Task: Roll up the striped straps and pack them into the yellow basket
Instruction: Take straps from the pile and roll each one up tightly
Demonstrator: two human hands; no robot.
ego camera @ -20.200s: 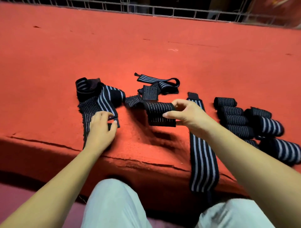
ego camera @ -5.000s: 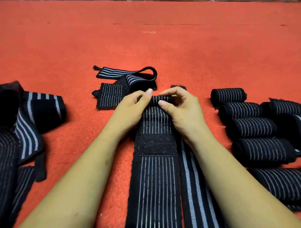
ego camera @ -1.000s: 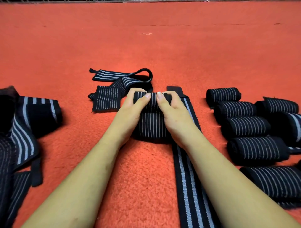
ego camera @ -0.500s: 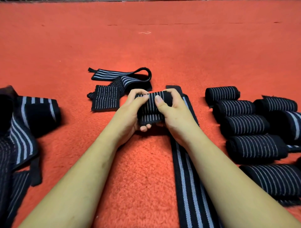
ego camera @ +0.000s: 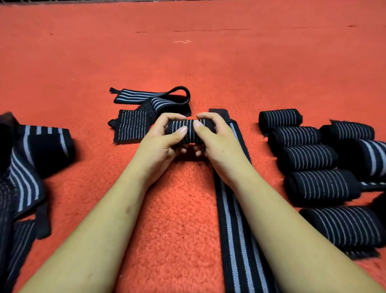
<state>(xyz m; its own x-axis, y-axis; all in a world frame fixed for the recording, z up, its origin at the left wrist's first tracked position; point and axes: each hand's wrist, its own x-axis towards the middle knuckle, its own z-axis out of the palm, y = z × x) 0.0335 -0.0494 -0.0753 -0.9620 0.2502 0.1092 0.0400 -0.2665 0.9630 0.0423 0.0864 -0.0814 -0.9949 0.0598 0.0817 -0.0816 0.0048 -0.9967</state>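
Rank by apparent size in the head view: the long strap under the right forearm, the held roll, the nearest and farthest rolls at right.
1. long strap
2. nearest roll, perhaps only through nearness
3. held roll and farthest roll: alike, unranked

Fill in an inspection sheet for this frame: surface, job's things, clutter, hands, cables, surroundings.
Surface: red fuzzy carpet.
Job's things: black white-striped strap roll in hand; finished striped rolls lined up right; loose striped straps piled left; folded strap behind; flat strap under right forearm; yellow basket not visible.
Clutter: pale thread scrap far back.
Hands: left hand and right hand both grip the roll.
Cables: nothing seen.
Surroundings: dark strip beyond carpet, unclear.
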